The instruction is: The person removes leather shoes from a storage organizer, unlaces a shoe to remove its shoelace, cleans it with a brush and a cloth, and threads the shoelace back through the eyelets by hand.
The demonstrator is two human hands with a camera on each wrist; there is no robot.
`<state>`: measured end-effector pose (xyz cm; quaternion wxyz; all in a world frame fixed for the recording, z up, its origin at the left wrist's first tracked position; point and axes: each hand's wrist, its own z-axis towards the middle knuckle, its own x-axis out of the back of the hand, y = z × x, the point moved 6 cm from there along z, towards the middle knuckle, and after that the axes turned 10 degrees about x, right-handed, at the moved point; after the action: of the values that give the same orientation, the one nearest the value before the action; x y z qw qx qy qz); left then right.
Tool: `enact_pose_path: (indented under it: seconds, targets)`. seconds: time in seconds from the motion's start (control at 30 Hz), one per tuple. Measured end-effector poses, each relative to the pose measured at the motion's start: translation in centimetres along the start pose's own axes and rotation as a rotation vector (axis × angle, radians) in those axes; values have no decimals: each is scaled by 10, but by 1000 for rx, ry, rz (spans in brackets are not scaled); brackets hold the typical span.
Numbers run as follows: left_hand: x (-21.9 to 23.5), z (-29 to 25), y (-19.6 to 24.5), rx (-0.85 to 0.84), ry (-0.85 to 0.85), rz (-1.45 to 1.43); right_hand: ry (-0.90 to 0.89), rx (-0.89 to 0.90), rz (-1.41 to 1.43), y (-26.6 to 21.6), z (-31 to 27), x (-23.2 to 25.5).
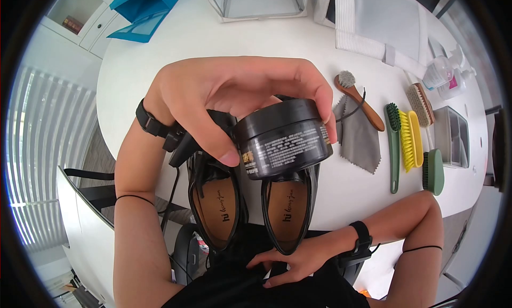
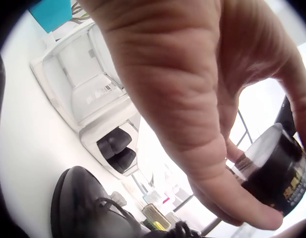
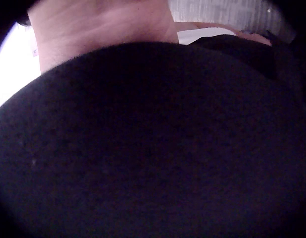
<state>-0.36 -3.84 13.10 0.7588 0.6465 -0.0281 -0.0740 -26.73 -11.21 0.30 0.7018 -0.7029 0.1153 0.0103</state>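
Raised over the table, my left hand (image 1: 213,86) grips a round black jar (image 1: 285,145) with its lid on, thumb on one side and fingers on the other. Small white print covers the jar's side, which faces me. In the left wrist view the jar (image 2: 277,173) tilts between thumb and fingers. Below it, a pair of black leather shoes with brown insoles, the left shoe (image 1: 216,212) and the right shoe (image 1: 288,217), stands at the table's near edge. My right hand (image 1: 296,262) rests on my lap, fingers loosely spread; dark cloth fills most of the right wrist view.
To the right lie a grey cloth (image 1: 360,137), a wooden-handled dauber brush (image 1: 368,108), a long green brush (image 1: 393,153), a yellow brush (image 1: 410,140) and a short green brush (image 1: 433,172). Bottles (image 1: 440,73) and a clear-lidded box (image 1: 452,134) stand beyond. A blue box (image 1: 141,12) sits far left.
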Motion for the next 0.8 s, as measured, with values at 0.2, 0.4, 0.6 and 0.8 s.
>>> enact_pose_path:
  seconds: [0.2, 0.4, 0.6, 0.8]
  targets:
    - [3, -2, -4, 118, 146, -71, -4, -13, 26, 0, 0, 1]
    - [-7, -3, -4, 211, 23, -73, 46, 52, -26, 4, 0, 1]
    - [-7, -1, -1, 275, 93, -31, 113, 113, -38, 4, 0, 1]
    - [-3, 1, 1, 165, 82, 76, 90, 64, -32, 1, 0, 4]
